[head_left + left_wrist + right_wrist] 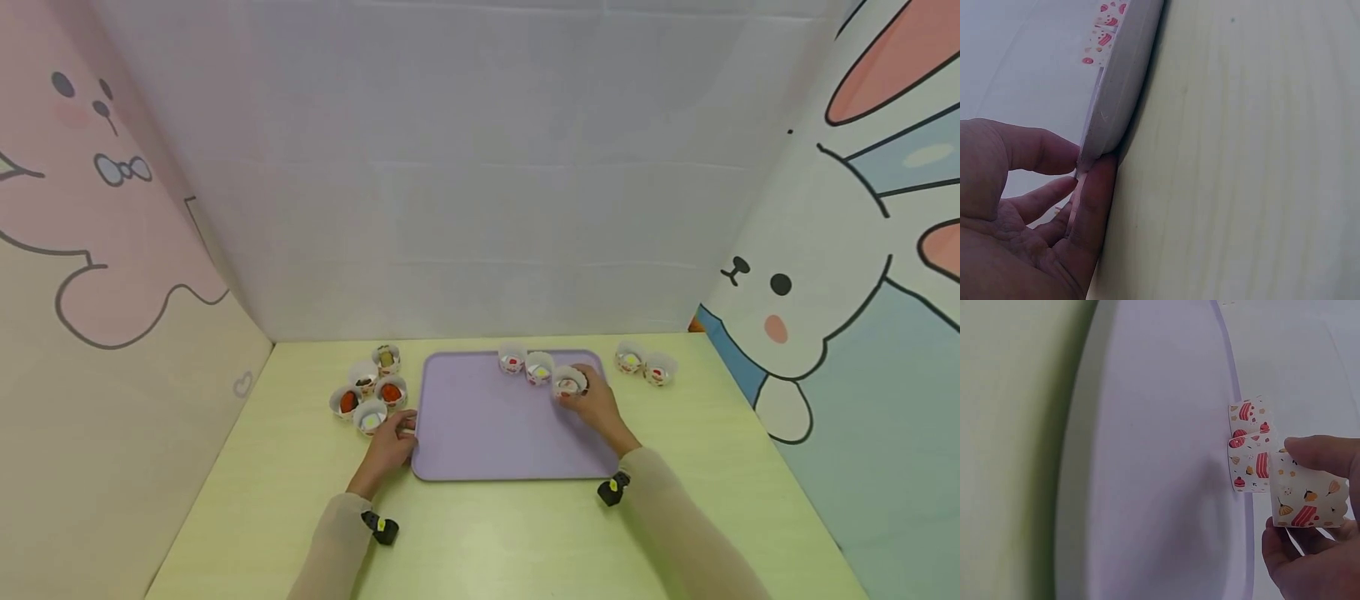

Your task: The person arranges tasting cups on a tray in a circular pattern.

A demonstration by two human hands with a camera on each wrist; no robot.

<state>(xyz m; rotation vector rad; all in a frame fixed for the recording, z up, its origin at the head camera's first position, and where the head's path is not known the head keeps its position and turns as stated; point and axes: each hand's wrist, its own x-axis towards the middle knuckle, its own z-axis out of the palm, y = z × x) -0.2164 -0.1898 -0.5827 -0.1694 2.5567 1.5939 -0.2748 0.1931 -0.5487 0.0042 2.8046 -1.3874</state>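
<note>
My right hand [596,402] grips a white paper baking cup [1310,490] printed with cake slices, over the right part of a lilac tray [487,433]. Thumb and fingers hold the cup from opposite sides, and it is upright in the head view. Just left of it, two similar cups, one near [539,369] and one farther [512,359], sit along the tray's far edge. My left hand [392,442] pinches the tray's left rim [1094,134], thumb on one side and fingers on the other in the left wrist view.
Left of the tray stands a cluster of several baking cups [371,417]; some hold orange-red pieces [391,392]. Two more, one cup [630,358] beside another [660,370], stand right of the tray. A white cloth [465,208] rises behind the pale wooden table [480,533].
</note>
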